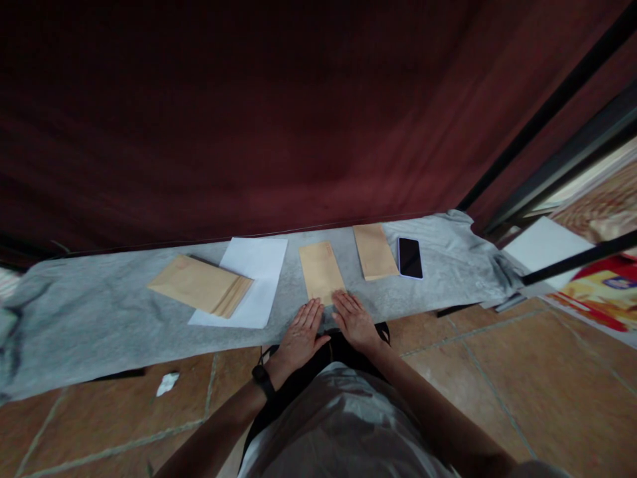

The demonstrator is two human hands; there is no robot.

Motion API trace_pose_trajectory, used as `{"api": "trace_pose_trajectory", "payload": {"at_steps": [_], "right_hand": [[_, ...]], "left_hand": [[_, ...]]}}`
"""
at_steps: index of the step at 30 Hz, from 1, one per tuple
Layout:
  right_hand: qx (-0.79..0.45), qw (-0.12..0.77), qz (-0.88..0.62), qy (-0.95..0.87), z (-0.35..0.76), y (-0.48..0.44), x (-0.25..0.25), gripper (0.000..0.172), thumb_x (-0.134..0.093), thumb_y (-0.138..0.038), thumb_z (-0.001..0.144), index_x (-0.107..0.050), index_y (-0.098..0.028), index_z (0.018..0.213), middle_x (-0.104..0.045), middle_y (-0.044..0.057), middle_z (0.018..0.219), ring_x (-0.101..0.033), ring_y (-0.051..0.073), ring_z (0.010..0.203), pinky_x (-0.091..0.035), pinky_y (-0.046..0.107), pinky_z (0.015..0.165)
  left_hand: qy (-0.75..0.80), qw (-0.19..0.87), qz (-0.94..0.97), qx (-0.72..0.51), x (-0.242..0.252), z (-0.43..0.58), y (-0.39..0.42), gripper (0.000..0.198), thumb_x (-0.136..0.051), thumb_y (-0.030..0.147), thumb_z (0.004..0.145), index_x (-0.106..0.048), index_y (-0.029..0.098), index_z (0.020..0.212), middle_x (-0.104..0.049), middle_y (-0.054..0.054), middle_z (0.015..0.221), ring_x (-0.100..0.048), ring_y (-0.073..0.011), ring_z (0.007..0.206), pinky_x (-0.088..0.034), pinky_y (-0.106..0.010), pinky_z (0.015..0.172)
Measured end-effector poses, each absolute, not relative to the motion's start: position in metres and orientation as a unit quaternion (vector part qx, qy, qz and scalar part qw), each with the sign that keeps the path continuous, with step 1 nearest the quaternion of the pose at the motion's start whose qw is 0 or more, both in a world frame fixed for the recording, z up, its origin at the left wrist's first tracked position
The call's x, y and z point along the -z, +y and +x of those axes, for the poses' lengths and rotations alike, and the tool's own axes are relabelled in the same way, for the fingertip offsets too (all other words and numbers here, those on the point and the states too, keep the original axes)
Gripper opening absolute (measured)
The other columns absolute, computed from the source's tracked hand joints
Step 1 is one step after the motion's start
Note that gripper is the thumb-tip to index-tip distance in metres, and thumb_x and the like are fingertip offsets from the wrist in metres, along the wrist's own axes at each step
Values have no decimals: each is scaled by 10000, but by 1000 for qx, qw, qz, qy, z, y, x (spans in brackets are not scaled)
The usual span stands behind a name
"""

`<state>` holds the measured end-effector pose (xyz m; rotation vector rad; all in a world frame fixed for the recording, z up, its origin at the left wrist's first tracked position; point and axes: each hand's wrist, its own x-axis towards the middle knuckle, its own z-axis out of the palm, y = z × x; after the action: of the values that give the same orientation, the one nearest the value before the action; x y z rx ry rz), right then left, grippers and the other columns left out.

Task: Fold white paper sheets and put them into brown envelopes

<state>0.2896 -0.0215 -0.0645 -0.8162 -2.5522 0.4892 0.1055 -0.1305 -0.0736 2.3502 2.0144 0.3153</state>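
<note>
A brown paper envelope (321,269) lies flat on the grey cloth right in front of me. My left hand (302,332) rests at its near left corner, palm down with the fingers stretched out. On the near right corner lies my right hand (354,322), also flat, its fingertips on the paper. Neither hand grips anything. To the left, a fanned stack of brown envelopes (199,282) sits partly over white paper (261,265). Another brown envelope, or a small pile of them (374,251), lies to the right.
A phone (410,257) with a dark screen lies right of the envelopes. The grey cloth (99,305) covers a long narrow surface against a dark red curtain (279,133). A white scrap (168,383) is on the tiled floor. Black bars and a printed box (597,292) stand at right.
</note>
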Motion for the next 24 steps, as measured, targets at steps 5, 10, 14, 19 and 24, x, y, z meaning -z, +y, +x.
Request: {"api": "trace_pose_trajectory", "payload": {"at_steps": [5,10,14,19,24], "right_hand": [[-148,193,-288,-926,278,-20,74,439,-456,-342,1045,-536,-189,1448,-504,91,1537,-433,236,1440,-331,464,1213],[-132,205,-319,-916,290,-14,82,429,-491,-309,1025,-546,-212,1440,-527,81,1519,-473,231,1406,-359,452,1193],[-123,219,-363,-897,305,14,77,396,-488,-237,1001,-609,-194,1376,-582,100,1462,-522,248,1349,-414,441,1141],[-106,243,-448,-854,337,62,70,403,-436,-165,981,-632,-167,1333,-624,132,1392,-585,278,1243,-462,460,1076],[-147,294,-448,-831,367,63,88,391,-432,-138,953,-652,-191,1273,-676,112,1287,-600,257,1216,-485,439,1064]], "left_hand": [[637,-25,763,-107,74,104,-128,665,-498,477,988,-415,62,1501,-425,-206,1572,-359,-310,1489,-388,-479,1178],[650,-42,748,-128,74,102,-117,477,-419,378,1027,-554,115,1401,-585,-171,1447,-515,-297,1382,-470,-470,1096],[669,-8,729,-147,69,101,-107,390,-400,281,1025,-618,181,1331,-653,-127,1372,-597,-288,1286,-493,-470,1057],[687,128,652,-294,60,114,-83,348,-513,258,960,-645,194,1276,-664,-121,1339,-586,-299,1281,-440,-509,1116],[627,475,335,-519,49,158,-14,274,-670,266,858,-688,182,1118,-735,-125,1135,-702,-239,1048,-550,-386,951]]}}
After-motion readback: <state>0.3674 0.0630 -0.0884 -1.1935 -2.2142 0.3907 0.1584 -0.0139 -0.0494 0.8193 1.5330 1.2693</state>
